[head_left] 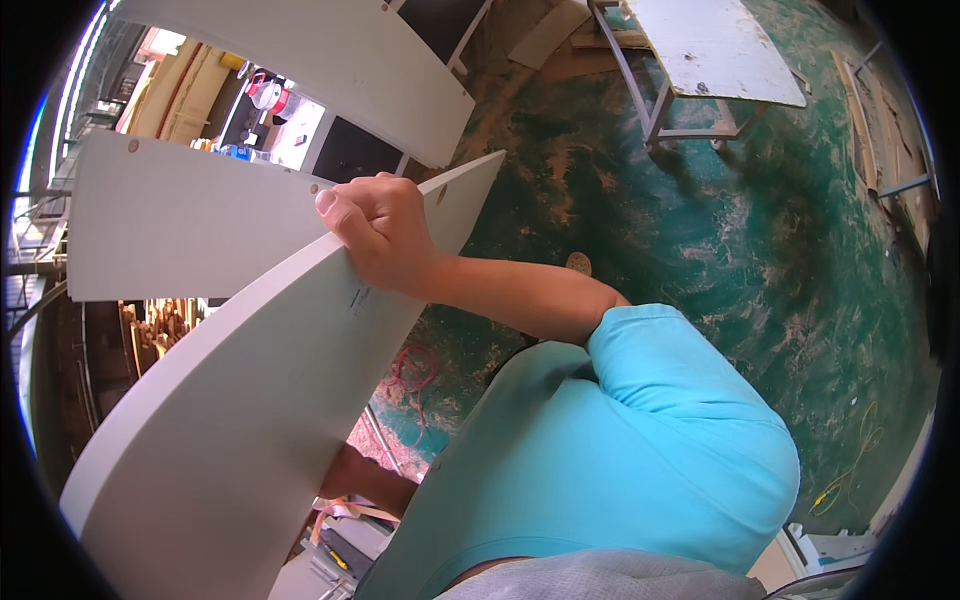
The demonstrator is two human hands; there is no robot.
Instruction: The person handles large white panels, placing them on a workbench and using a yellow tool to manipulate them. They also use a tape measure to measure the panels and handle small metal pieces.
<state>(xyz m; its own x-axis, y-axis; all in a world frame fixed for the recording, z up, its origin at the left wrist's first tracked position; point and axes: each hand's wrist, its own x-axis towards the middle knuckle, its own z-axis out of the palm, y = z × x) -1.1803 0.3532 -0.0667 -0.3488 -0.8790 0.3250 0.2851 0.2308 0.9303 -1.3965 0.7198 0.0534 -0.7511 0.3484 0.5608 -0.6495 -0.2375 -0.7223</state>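
Observation:
A long white board (250, 390) stands on edge, tilted, in front of me on the left. My right hand (380, 225) is closed over its upper edge, the thumb along the near side and the fingers curled over. Lower down, my left hand (345, 470) is at the board's lower edge; its fingers are mostly hidden by the board, and it appears to grip that edge. Just beyond lies another white board (190, 220) with small round holes. Farther off, a third white board (320, 60) reaches toward the upper middle.
A worn white-topped table (715, 50) on metal legs stands at the far right. The green floor (600, 210) is dusty with shavings. A red hose (412, 370) lies under the boards, wood strips (165, 325) are at left, and a yellow cord (845, 470) is at lower right.

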